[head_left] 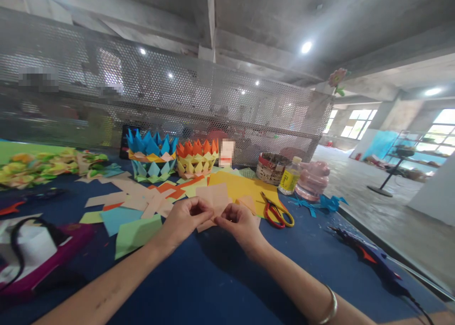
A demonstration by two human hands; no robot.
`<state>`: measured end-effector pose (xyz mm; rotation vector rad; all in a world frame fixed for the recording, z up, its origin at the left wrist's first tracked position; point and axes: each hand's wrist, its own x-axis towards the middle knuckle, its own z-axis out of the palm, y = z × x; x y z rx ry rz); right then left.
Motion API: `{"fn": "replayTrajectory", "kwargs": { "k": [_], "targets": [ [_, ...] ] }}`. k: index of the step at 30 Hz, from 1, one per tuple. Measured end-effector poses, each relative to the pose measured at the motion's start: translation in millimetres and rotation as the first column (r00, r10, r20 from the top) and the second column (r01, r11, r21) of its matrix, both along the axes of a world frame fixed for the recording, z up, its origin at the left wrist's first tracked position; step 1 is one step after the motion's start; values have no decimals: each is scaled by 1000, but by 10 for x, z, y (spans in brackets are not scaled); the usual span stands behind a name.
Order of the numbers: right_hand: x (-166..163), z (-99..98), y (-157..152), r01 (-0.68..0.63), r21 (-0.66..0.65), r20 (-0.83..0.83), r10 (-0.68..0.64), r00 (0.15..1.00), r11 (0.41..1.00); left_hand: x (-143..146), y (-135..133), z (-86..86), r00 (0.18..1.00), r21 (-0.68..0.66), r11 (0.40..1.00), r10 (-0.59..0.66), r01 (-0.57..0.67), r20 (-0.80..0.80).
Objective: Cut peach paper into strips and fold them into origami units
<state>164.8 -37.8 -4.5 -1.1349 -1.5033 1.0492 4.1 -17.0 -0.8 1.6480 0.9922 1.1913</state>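
Between my two hands a pale peach sheet of paper [216,195] stands upright above the blue table. My left hand [189,216] pinches its lower left part, thumb against fingers. On the other side my right hand [239,223] pinches the paper near the same lower edge, and the fingertips of both hands almost meet. Loose peach paper pieces [133,192] lie to the left, with a green sheet [137,235] and a blue sheet [119,219] closer to me. Behind the hands lies a large yellow sheet [245,185]. Red and yellow scissors [279,213] rest right of my right hand.
Folded-paper baskets, one blue-topped [152,156] and one orange-topped [197,159], stand at the back. A yellow-labelled bottle [289,177], a pink bottle [313,180] and a woven pot [272,168] stand right. A glue gun [369,254] lies near the right edge. A perforated screen [170,97] rises behind.
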Motion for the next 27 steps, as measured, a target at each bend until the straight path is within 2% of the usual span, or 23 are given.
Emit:
{"fn": "replayTrajectory", "kwargs": {
  "k": [9, 21, 27],
  "targets": [
    [-8, -2, -10, -7, -44, -85, 3, 996, 999, 11, -1, 17, 1000, -25, 1000, -6, 7, 25],
    [-17, 12, -23, 0, -24, -30, -1, 1000, 1000, 25, -35, 51, 999, -19, 999, 32, -32, 2],
    [-11, -1, -17, -25, -67, -98, 18, 995, 997, 9, -18, 45, 1000, -41, 999, 5, -5, 1]
  ]
}}
